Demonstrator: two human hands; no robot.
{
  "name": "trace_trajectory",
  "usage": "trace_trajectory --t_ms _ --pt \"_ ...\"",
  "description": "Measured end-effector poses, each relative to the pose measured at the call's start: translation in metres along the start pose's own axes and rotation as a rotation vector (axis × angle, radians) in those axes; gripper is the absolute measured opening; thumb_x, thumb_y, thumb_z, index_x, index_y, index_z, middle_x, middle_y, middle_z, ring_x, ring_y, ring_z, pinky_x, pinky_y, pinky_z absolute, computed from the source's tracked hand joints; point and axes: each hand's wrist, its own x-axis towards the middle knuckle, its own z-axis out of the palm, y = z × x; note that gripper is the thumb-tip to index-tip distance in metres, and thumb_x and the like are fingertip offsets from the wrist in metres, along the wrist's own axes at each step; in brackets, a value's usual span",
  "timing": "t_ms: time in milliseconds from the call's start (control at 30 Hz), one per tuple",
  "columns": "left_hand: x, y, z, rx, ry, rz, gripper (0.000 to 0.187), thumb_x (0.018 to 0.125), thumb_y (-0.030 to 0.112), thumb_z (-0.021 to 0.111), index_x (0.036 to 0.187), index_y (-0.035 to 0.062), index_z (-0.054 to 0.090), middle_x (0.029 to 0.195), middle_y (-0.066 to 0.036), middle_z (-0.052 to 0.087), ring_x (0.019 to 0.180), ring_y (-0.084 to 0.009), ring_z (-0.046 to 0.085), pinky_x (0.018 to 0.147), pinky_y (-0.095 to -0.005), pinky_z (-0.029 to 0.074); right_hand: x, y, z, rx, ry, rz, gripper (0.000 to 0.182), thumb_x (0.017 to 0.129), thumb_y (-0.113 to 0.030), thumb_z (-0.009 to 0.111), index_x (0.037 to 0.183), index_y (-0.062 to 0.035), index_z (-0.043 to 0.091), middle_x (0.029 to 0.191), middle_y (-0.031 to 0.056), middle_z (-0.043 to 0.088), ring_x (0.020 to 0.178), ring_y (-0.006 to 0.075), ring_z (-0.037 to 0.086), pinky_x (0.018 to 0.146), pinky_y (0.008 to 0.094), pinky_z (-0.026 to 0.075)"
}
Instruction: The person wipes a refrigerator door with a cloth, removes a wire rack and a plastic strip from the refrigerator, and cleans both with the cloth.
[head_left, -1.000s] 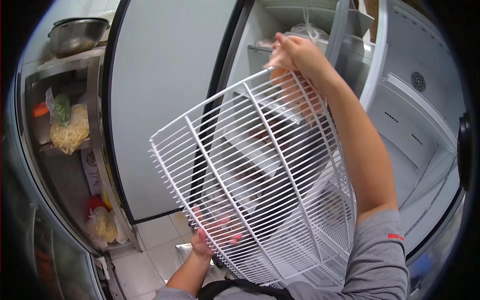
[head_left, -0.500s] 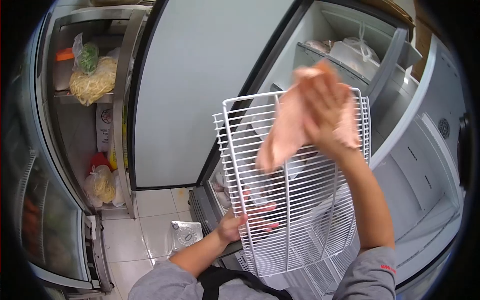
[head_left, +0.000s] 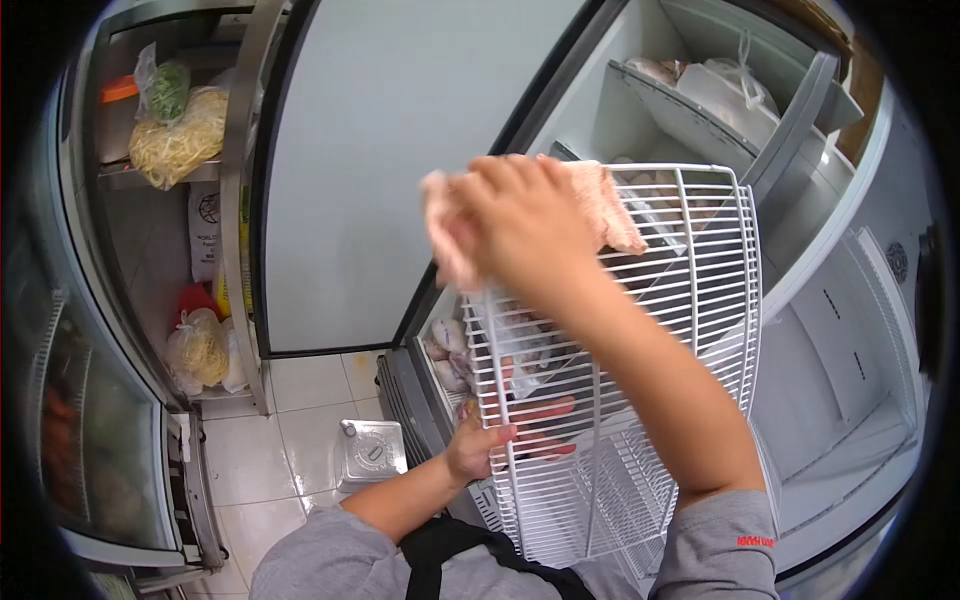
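1. White wire rack [head_left: 595,440] is standing tilted in front of the open fridge [head_left: 600,110], broad face toward the camera. Long axis looks to be running top to bottom in view, lower end toward the person; thin wires are crossing it, rising slightly to the right.
2. Left hand [head_left: 475,448] is gripping the rack's left edge: thumb in front, fingers spread behind the wires.
3. Right hand [head_left: 530,225] is holding pink cloth [head_left: 615,215] at the upper left corner, fingers bent over it, close together. Can't tell fingertip contact with the wires.
4. Text: white printed bag [head_left: 205,235] is showing "WORLD" under a round logo; smaller print unreadable. Red lettering [head_left: 755,542] on the right sleeve is too small to read.
5. Right forearm is crossing the rack, blocking its middle; right hand and cloth are hiding the corner. Rack wires are partly screening the fridge contents.
6. Around: tied white plastic bag [head_left: 735,85] is sitting in the fridge. Square metal tin [head_left: 372,453] is resting on the tiled floor [head_left: 245,455]. Left shelving [head_left: 240,180] is holding an orange-lidded container [head_left: 118,120], plus 1 bag of pale yellow strips [head_left: 178,140] beneath a bag of greens [head_left: 168,92].
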Motion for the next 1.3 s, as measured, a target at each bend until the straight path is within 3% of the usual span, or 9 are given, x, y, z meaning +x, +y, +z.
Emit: trace_trajectory --t_ms 33,200,300,467,667,867,1000,1233,1300 --pt "-0.002 0.001 -0.004 -0.019 0.029 -0.013 0.063 0.088 0.017 0.053 0.143 0.0100 0.021 0.140 -0.028 0.033 0.125 -0.0468 0.036 0.100 -0.0634 0.031 -0.020 -0.004 0.011 -0.002 0.284 -0.166 0.039 0.081 -0.029 0.058 0.115 -0.0110 0.058 0.125 0.0158 0.052 0.100 0.0319 0.058 0.099 0.0492 0.033" --pt "-0.005 0.010 -0.019 -0.526 0.282 0.063 0.058 0.083 0.011 0.059 0.134 0.0021 0.032 0.131 -0.021 0.045 0.115 -0.0524 0.044 0.092 -0.0575 0.045 -0.145 -0.041 0.008 0.209 -0.328 0.050 0.053 0.079 -0.029 0.055 0.130 -0.0165 0.048 0.141 0.0111 0.037 0.131 0.0383 0.029 0.105 0.0636 0.014" --pt "0.006 0.026 0.009 -0.092 0.009 -0.078 0.061 0.082 0.009 0.057 0.136 0.0031 0.030 0.134 -0.024 0.040 0.115 -0.0586 0.040 0.091 -0.0584 0.045 -0.123 0.019 -0.028 -0.204 -0.113 0.165 0.056 0.081 -0.029 0.053 0.135 -0.0199 0.042 0.145 0.0114 0.031 0.135 0.0375 0.024 0.106 0.0634 0.014" --pt "0.010 0.024 0.006 -0.199 0.002 -0.104 0.083 0.086 0.007 0.051 0.142 0.0443 0.002 0.144 -0.027 0.023 0.116 -0.0641 0.033 0.090 -0.0652 0.041 -0.117 0.125 -0.045 -0.498 0.122 0.393 0.064 0.089 -0.034 0.044 0.145 -0.0113 0.022 0.151 0.0112 0.019 0.139 0.0333 0.018 0.107 0.0598 0.016" --pt "0.011 0.028 -0.012 0.061 -0.026 -0.052 0.078 0.087 0.018 0.050 0.144 0.0376 0.000 0.144 -0.024 0.026 0.119 -0.0586 0.034 0.096 -0.0633 0.038 -0.244 -0.027 -0.014 -0.124 -0.017 0.407 0.053 0.073 -0.025 0.056 0.118 0.0034 0.054 0.138 0.0134 0.043 0.128 0.0280 0.039 0.105 0.0481 0.020" --pt "0.012 0.036 -0.001 -0.084 -0.022 -0.120 0.078 0.090 0.018 0.050 0.140 0.0485 -0.002 0.144 -0.024 0.025 0.115 -0.0626 0.034 0.088 -0.0674 0.042 -0.240 0.096 -0.058 -0.715 0.220 0.691 0.053 0.077 -0.012 0.055 0.129 -0.0055 0.048 0.117 0.0131 0.053 0.104 0.0271 0.050 0.083 0.0387 0.037" --pt "0.010 0.033 -0.010 -0.098 -0.058 -0.142 0.075 0.092 0.023 0.046 0.143 0.0407 -0.006 0.147 -0.021 0.021 0.117 -0.0607 0.034 0.091 -0.0644 0.042 -0.226 0.164 -0.096 -0.322 0.482 0.656 0.050 0.082 -0.013 0.051 0.131 -0.0074 0.045 0.121 0.0177 0.052 0.108 0.0316 0.050 0.094 0.0397 0.038" --pt "0.002 0.035 -0.045 -0.320 -0.222 -0.317 0.061 0.099 0.036 0.030 0.147 0.0149 -0.001 0.147 -0.020 0.022 0.132 -0.0479 0.021 0.109 -0.0566 0.021 -0.309 0.066 -0.108 -0.091 -0.156 1.015 0.052 0.088 -0.018 0.048 0.138 -0.0279 0.036 0.107 0.0165 0.059 0.093 0.0323 0.060 0.079 0.0387 0.048" --pt "-0.001 0.028 -0.042 -0.321 -0.080 -0.245 0.066 0.096 0.039 0.036 0.146 0.0095 0.005 0.141 -0.031 0.026 0.124 -0.0520 0.032 0.100 -0.0588 0.036 -0.349 0.039 -0.117 -0.066 -0.278 1.108 0.053 0.088 -0.018 0.048 0.139 -0.0261 0.034 0.093 0.0145 0.061 0.083 0.0310 0.061 0.072 0.0383 0.048"
